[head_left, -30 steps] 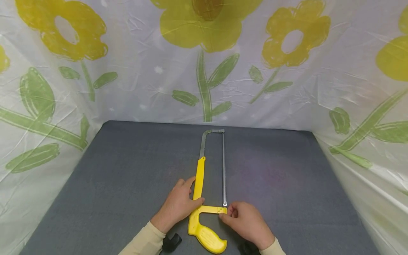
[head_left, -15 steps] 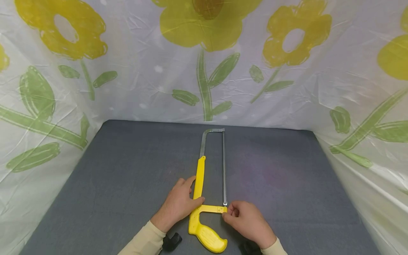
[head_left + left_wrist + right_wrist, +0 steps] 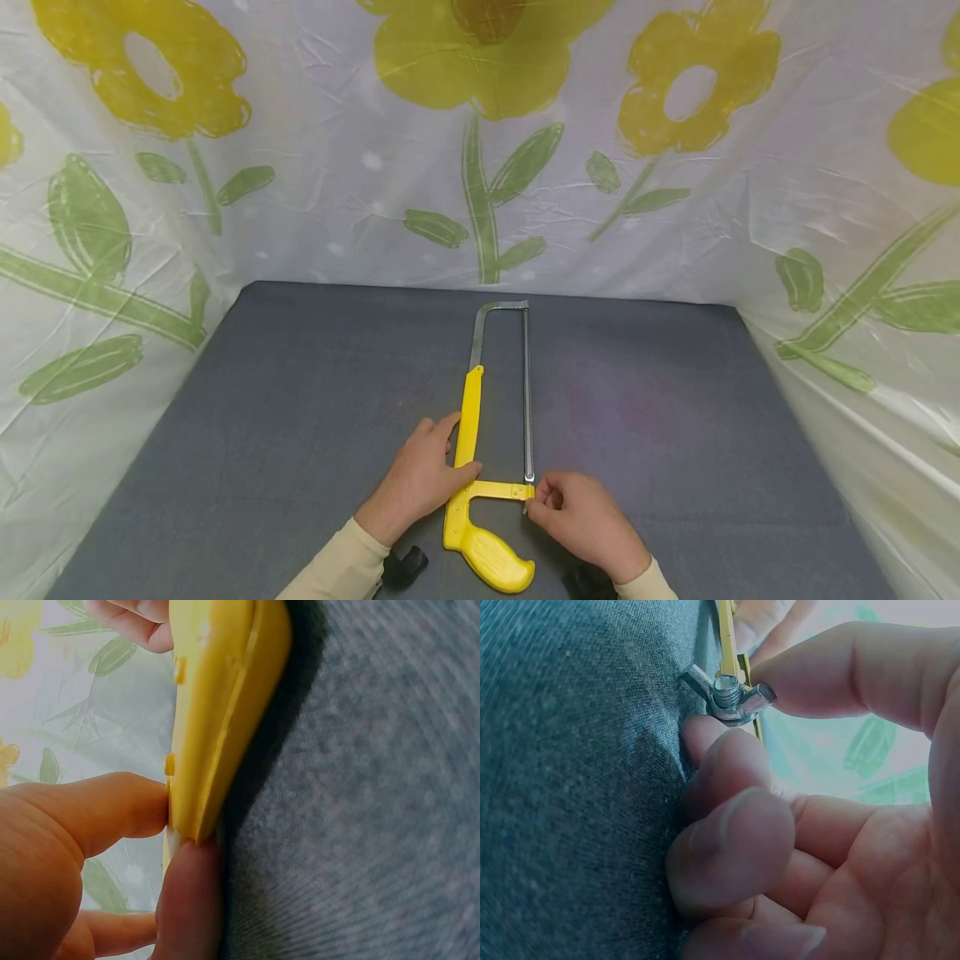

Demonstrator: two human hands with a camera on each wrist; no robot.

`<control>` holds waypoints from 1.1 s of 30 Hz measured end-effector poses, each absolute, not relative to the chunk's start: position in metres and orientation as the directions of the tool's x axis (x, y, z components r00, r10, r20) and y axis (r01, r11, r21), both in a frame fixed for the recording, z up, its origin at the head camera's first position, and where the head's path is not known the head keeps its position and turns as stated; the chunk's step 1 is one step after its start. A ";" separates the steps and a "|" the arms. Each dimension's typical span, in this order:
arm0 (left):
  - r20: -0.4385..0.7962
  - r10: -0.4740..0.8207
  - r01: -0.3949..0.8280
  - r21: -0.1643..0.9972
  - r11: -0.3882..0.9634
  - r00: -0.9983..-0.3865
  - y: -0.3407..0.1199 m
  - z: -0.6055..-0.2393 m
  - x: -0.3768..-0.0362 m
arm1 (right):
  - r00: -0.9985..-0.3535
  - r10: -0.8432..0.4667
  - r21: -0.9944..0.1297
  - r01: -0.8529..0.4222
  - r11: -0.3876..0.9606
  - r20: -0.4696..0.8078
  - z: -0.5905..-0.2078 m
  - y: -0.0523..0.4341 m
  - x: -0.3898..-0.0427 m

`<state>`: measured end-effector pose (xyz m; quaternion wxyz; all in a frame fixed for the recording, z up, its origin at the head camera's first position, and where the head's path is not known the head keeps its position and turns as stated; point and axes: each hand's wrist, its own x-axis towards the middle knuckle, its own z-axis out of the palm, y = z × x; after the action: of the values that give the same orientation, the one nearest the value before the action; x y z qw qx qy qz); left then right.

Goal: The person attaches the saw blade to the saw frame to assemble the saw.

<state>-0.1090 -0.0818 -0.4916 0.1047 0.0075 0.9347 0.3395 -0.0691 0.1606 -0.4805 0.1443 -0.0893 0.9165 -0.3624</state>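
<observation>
A hacksaw (image 3: 468, 417) with a yellow frame and handle lies on the grey table, its steel bow pointing to the back. My left hand (image 3: 423, 475) grips the yellow frame from the left, the thumb lying over it and fingers at its outer side. In the left wrist view, thumb and a fingertip meet the yellow body (image 3: 214, 712). My right hand (image 3: 588, 517) is at the near end of the blade (image 3: 528, 392). There the right wrist view shows a metal wing nut (image 3: 735, 716) on a threaded bolt (image 3: 727, 688). My right thumb touches one wing, and curled fingers sit beneath.
The dark grey table (image 3: 337, 375) extends around the saw on both sides. A white curtain (image 3: 360, 167) with yellow flowers rises behind and along the sides. Black wrist gear (image 3: 403, 570) shows beside the left sleeve.
My right thumb has shifted slightly right at the blade's near end, and a small metal tip now shows below the yellow arm. The left hand and saw stay in place.
</observation>
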 end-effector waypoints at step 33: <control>-0.184 0.099 -0.047 0.656 0.754 -0.978 -0.084 -0.491 -0.109 | -0.944 -0.292 -0.701 -0.105 0.705 -0.153 -0.480 0.164 -0.069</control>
<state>-0.1092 -0.0839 -0.4915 0.1041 0.0138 0.9306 0.3507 -0.0685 0.1636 -0.4797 0.1273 -0.1084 0.9146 -0.3683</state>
